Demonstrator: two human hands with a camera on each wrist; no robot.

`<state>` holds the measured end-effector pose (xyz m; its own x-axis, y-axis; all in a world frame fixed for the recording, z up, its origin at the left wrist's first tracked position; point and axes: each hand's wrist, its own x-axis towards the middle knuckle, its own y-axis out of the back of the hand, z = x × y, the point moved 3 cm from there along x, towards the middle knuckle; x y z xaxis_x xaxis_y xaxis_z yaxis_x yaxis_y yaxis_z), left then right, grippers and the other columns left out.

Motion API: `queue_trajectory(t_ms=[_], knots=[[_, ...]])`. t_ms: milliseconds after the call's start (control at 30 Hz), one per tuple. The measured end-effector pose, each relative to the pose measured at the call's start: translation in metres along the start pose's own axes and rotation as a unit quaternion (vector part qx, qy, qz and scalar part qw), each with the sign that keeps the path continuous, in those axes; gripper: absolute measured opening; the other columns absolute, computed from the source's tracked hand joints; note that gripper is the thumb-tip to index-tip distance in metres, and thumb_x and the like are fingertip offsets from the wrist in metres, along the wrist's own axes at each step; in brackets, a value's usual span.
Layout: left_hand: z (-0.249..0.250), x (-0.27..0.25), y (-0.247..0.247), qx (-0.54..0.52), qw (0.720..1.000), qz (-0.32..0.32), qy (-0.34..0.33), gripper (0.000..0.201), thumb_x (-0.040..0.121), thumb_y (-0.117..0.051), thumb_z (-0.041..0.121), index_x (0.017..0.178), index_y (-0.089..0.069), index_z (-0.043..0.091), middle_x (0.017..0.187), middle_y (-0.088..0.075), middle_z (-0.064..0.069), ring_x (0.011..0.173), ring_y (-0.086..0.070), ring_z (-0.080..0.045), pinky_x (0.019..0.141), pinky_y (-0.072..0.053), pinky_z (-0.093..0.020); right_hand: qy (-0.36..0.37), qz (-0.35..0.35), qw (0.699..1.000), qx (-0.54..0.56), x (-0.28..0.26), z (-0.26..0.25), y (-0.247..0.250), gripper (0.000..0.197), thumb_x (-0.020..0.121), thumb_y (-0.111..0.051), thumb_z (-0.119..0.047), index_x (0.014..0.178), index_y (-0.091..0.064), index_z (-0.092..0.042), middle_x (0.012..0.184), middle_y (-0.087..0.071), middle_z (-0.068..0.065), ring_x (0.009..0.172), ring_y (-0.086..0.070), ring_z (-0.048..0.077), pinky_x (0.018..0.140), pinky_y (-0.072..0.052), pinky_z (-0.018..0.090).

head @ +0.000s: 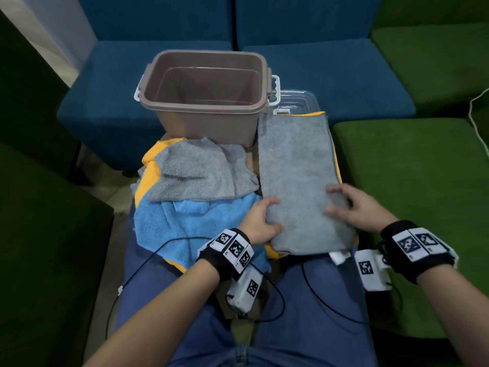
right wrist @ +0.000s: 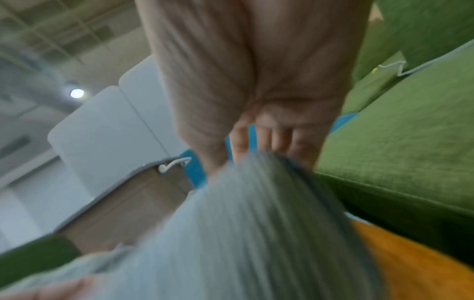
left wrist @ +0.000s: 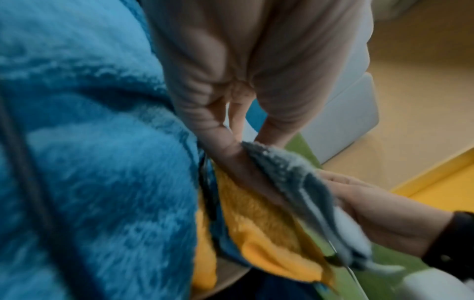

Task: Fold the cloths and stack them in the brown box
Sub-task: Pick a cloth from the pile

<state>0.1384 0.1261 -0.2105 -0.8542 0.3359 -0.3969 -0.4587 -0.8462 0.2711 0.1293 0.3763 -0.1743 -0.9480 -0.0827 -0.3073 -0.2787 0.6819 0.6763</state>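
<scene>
The brown box (head: pixel 203 94) stands open and empty at the far end of my lap. To its right lies a long grey cloth (head: pixel 296 168), folded lengthwise, with an orange cloth (head: pixel 272 252) under it. My left hand (head: pixel 260 221) pinches the grey cloth's near left edge; in the left wrist view that edge (left wrist: pixel 295 182) drapes over the left hand's fingers (left wrist: pixel 231 154). My right hand (head: pixel 354 207) rests on top of the cloth near its right side, fingers (right wrist: pixel 269 138) spread. A loose pile lies left of it: a crumpled grey cloth (head: pixel 195 176), a blue cloth (head: pixel 190 221), an orange one (head: pixel 150 170).
A clear plastic lid (head: pixel 299 102) lies behind the grey cloth, right of the box. Blue seats (head: pixel 330 75) stand beyond the box and green seats (head: pixel 423 181) on both sides. Black cables (head: pixel 312 295) run over my lap from the wrist cameras.
</scene>
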Motion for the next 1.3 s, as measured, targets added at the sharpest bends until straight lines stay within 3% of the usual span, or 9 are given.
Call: queue_trajectory(t_ms=[67,200,400,567,700,767,900,1100,1300], knots=[[-0.004,-0.002,-0.004,-0.002,1.000,-0.008,-0.013,0.073,0.071,-0.078,0.018,0.136,-0.043,0.022,0.137,-0.044,-0.007,0.123,-0.051,-0.023,0.103,-0.047,-0.040,-0.014,-0.025,0.999,-0.018,-0.003,0.004,0.000,0.047,0.083,-0.075,-0.009,0.125,-0.057,-0.022,0.122,-0.058,-0.003,0.106,-0.058,0.015,0.094,-0.045,0.028],[-0.006,0.000,-0.007,0.002,1.000,0.008,-0.006,0.072,0.079,-0.075,0.008,0.138,-0.038,0.027,0.136,-0.039,-0.004,0.107,-0.060,-0.029,0.090,-0.054,-0.045,-0.020,0.116,0.992,-0.047,-0.004,0.003,0.016,0.035,0.085,-0.068,-0.002,0.115,-0.063,-0.018,0.093,-0.054,-0.002,0.087,-0.055,0.018,0.079,-0.038,0.024],[-0.002,-0.003,-0.009,0.058,0.997,0.033,-0.025,0.072,0.080,-0.073,0.004,0.140,-0.038,0.024,0.127,-0.039,-0.002,0.093,-0.059,-0.022,0.089,-0.054,-0.035,-0.022,0.032,0.985,-0.168,-0.002,0.013,-0.007,0.033,0.085,-0.062,-0.008,0.106,-0.052,-0.031,0.109,-0.062,0.002,0.095,-0.062,0.027,0.083,-0.052,0.046],[-0.001,-0.006,-0.005,0.079,0.996,0.024,-0.028,0.072,0.081,-0.072,0.005,0.141,-0.037,0.024,0.129,-0.039,-0.001,0.074,-0.053,-0.011,0.075,-0.052,-0.022,-0.060,0.048,0.976,-0.202,-0.003,0.006,-0.009,0.020,0.089,-0.053,-0.007,0.098,-0.049,-0.025,0.102,-0.056,0.002,0.089,-0.058,0.028,0.076,-0.051,0.043],[0.014,0.000,0.005,0.135,0.991,-0.009,-0.013,0.074,0.082,-0.070,0.011,0.144,-0.032,0.022,0.133,-0.037,-0.005,0.103,-0.058,-0.027,0.091,-0.050,-0.030,-0.086,-0.001,0.970,-0.226,-0.001,-0.002,-0.004,0.009,0.089,-0.052,-0.011,0.092,-0.049,-0.019,0.097,-0.049,0.003,0.087,-0.056,0.027,0.076,-0.049,0.039],[0.027,0.013,0.019,0.160,0.987,-0.015,0.001,0.075,0.082,-0.069,0.015,0.145,-0.029,0.022,0.137,-0.035,-0.003,0.109,-0.058,-0.032,0.095,-0.051,-0.040,-0.071,0.031,0.971,-0.226,0.011,-0.014,0.011,0.003,0.089,-0.056,-0.015,0.091,-0.055,-0.016,0.096,-0.048,0.004,0.085,-0.057,0.026,0.076,-0.049,0.037],[0.064,0.050,0.053,0.221,0.974,0.039,0.021,0.073,0.084,-0.067,0.019,0.146,-0.029,0.018,0.144,-0.033,-0.013,0.123,-0.050,-0.028,0.107,-0.040,-0.035,-0.013,0.102,0.979,-0.178,0.052,-0.036,0.035,0.015,0.087,-0.064,-0.013,0.102,-0.063,-0.009,0.100,-0.059,0.013,0.088,-0.061,0.032,0.081,-0.051,0.040],[0.088,0.104,0.067,0.178,0.976,0.110,0.055,0.057,0.087,-0.062,0.017,0.140,-0.042,0.013,0.138,-0.034,-0.016,0.128,-0.044,-0.032,0.111,-0.033,-0.030,-0.069,0.183,0.979,-0.064,0.126,-0.045,0.043,0.034,0.087,-0.064,-0.012,0.119,-0.062,-0.001,0.116,-0.067,0.018,0.108,-0.063,0.034,0.097,-0.047,0.039],[0.082,0.120,0.054,0.236,0.955,0.178,0.010,0.074,0.082,-0.068,0.050,0.137,-0.042,0.008,0.145,-0.031,-0.012,0.131,-0.033,-0.032,0.105,-0.036,-0.041,-0.123,0.214,0.969,-0.028,0.149,-0.036,0.035,0.022,0.084,-0.070,-0.020,0.096,-0.070,-0.002,0.098,-0.070,0.020,0.098,-0.062,0.035,0.080,-0.046,0.033]])
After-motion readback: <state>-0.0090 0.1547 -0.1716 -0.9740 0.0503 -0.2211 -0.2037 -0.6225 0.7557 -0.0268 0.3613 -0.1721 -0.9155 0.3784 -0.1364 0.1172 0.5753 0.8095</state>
